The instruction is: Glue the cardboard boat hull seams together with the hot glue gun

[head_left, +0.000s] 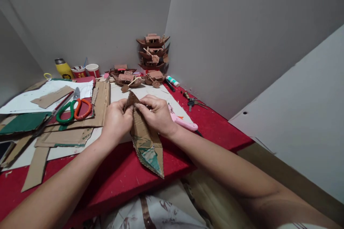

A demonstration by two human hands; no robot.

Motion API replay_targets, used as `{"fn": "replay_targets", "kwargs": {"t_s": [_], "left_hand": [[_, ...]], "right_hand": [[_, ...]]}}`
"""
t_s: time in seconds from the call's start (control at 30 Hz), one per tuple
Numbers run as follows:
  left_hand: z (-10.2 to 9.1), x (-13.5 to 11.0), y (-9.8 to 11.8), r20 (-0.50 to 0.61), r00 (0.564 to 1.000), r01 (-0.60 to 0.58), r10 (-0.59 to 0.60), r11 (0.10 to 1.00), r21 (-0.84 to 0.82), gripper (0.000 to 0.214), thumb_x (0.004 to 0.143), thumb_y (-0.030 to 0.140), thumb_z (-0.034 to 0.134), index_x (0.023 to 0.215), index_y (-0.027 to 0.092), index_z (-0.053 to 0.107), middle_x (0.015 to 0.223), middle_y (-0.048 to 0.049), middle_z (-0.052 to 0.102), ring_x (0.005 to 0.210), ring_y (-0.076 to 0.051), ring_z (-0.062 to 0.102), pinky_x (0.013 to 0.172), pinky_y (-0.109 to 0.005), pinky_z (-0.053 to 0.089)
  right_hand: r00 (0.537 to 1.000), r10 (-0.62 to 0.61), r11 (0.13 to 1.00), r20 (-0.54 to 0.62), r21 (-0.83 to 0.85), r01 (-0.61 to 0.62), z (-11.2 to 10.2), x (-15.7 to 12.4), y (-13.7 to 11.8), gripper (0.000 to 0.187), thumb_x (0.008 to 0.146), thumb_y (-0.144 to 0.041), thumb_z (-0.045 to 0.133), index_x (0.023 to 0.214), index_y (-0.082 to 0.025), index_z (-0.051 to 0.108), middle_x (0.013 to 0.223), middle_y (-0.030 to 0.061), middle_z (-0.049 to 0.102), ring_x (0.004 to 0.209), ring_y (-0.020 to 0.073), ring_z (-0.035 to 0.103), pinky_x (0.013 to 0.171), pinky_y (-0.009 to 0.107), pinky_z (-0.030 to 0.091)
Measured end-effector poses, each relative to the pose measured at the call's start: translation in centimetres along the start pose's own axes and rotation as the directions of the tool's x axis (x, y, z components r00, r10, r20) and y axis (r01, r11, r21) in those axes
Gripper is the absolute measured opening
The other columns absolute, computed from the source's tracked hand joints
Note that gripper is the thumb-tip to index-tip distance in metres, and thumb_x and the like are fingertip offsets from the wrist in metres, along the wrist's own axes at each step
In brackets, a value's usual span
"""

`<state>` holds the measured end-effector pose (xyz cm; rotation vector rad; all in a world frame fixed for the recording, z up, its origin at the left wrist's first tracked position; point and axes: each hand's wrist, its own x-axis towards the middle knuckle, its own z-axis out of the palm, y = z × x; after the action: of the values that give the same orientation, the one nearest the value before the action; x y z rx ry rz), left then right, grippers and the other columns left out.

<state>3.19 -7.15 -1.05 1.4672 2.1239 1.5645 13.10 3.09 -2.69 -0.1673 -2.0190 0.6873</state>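
Observation:
A long, pointed cardboard boat hull (146, 137), brown with a torn green patch near its lower end, is held between my two hands over the front of the table. My left hand (118, 116) is closed on its left edge near the upper tip. Opposite it, my right hand (157, 114) pinches the right edge, thumb pressed on the inside surface. The hull's lower point hangs toward me past the white sheet. Just behind my right wrist lies a pink glue gun (185, 122), partly hidden by that hand.
Finished model boats (153, 52) are stacked in the back corner, with more (127, 78) in front. Scissors (73, 109) lie on cardboard pieces (64, 136) at left. A yellow bottle (63, 68) and paper cups (92, 69) stand at the back. Keys (195, 103) lie on the red table (215, 128).

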Motion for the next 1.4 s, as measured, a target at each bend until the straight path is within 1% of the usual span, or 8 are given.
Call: {"fn": "replay_targets", "kwargs": {"t_s": [0.23, 0.33, 0.57, 0.8, 0.87, 1.07, 1.23, 1.4], "left_hand": [[0.1, 0.6, -0.5, 0.037, 0.992, 0.122, -0.121, 0.992, -0.025, 0.026, 0.075, 0.021, 0.054, 0.09, 0.012, 0.073, 0.083, -0.0054, 0.073, 0.074, -0.021, 0.063, 0.065, -0.027, 0.045], [-0.1, 1.0, -0.8, 0.113, 0.965, 0.254, -0.236, 0.95, -0.183, 0.024, 0.069, 0.025, 0.062, 0.086, 0.012, 0.072, 0.074, -0.0046, 0.072, 0.066, -0.019, 0.062, 0.06, -0.026, 0.046], [-1.2, 1.4, -0.1, 0.369, 0.84, 0.541, -0.397, 0.576, -0.612, 0.048, 0.079, 0.049, 0.059, 0.115, 0.018, 0.062, 0.08, -0.0058, 0.073, 0.061, -0.018, 0.067, 0.052, -0.024, 0.049], [-1.9, 1.3, 0.5, 0.655, 0.677, 0.736, -0.336, 0.338, -0.587, 0.058, 0.089, 0.053, 0.044, 0.127, 0.011, 0.055, 0.09, -0.0161, 0.073, 0.075, -0.027, 0.072, 0.061, -0.035, 0.058], [-2.5, 1.4, 0.6, 0.671, 0.679, 0.733, -0.299, 0.319, -0.6, 0.057, 0.09, 0.053, 0.04, 0.129, 0.012, 0.053, 0.091, -0.0164, 0.073, 0.074, -0.027, 0.072, 0.057, -0.035, 0.058], [-4.1, 1.9, 0.2, 0.615, 0.766, 0.641, -0.187, 0.293, -0.709, 0.045, 0.091, 0.046, 0.043, 0.125, 0.02, 0.056, 0.095, -0.0138, 0.073, 0.071, -0.029, 0.071, 0.049, -0.039, 0.058], [-4.2, 1.9, 0.0, 0.551, 0.802, 0.598, -0.232, 0.337, -0.728, 0.043, 0.085, 0.044, 0.051, 0.122, 0.022, 0.059, 0.098, -0.013, 0.072, 0.068, -0.027, 0.07, 0.049, -0.037, 0.056], [-4.1, 2.4, 0.7, 0.456, 0.859, 0.511, -0.232, 0.419, -0.751, 0.053, 0.087, 0.06, 0.039, 0.108, 0.019, 0.063, 0.088, -0.0108, 0.07, 0.07, -0.023, 0.069, 0.047, -0.029, 0.052]], "right_hand": [[0.996, 0.057, 0.995, 0.071, -0.082, -0.051, 0.7, -0.2, 0.8, 0.016, 0.085, -0.018, 0.054, 0.074, -0.015, 0.066, 0.071, 0.0033, 0.061, 0.069, 0.0134, 0.055, 0.068, 0.025, 0.042], [0.984, 0.15, 0.979, 0.096, -0.152, -0.134, 1.0, 0.0, 1.0, 0.015, 0.083, -0.019, 0.054, 0.072, -0.015, 0.064, 0.071, 0.0029, 0.062, 0.069, 0.0136, 0.055, 0.068, 0.024, 0.04], [0.9, 0.431, 0.901, -0.065, -0.026, -0.433, 0.9, 1.5, 1.6, 0.007, 0.074, -0.019, 0.052, 0.069, -0.017, 0.056, 0.065, -0.0021, 0.055, 0.063, 0.0114, 0.048, 0.063, 0.023, 0.037], [0.781, 0.608, 0.792, -0.144, 0.173, -0.585, 0.3, 2.7, 2.5, 0.009, 0.069, -0.02, 0.051, 0.062, -0.018, 0.046, 0.059, -0.0041, 0.048, 0.058, 0.0099, 0.047, 0.053, 0.02, 0.038], [0.746, 0.655, 0.749, -0.12, 0.234, -0.62, -0.2, 2.8, 2.4, 0.003, 0.07, -0.019, 0.049, 0.07, -0.017, 0.048, 0.062, -0.0036, 0.051, 0.055, 0.0098, 0.051, 0.048, 0.02, 0.041], [0.718, 0.696, 0.67, 0.032, 0.331, -0.664, -2.5, 2.3, 1.2, 0.044, 0.071, -0.012, 0.05, 0.114, -0.019, 0.046, 0.064, -0.0049, 0.057, 0.05, 0.0115, 0.061, 0.039, 0.017, 0.045], [0.729, 0.677, 0.68, 0.105, 0.289, -0.673, -4.9, 1.9, 0.7, 0.007, 0.074, -0.016, 0.058, 0.08, -0.015, 0.055, 0.058, -0.0027, 0.057, 0.049, 0.0099, 0.06, 0.036, 0.013, 0.041], [0.705, 0.698, 0.675, 0.13, 0.212, -0.707, -5.7, 1.4, 0.0, 0.017, 0.075, -0.015, 0.059, 0.061, -0.015, 0.049, 0.047, -0.0023, 0.055, 0.037, 0.0077, 0.051, 0.033, 0.014, 0.036]]}}
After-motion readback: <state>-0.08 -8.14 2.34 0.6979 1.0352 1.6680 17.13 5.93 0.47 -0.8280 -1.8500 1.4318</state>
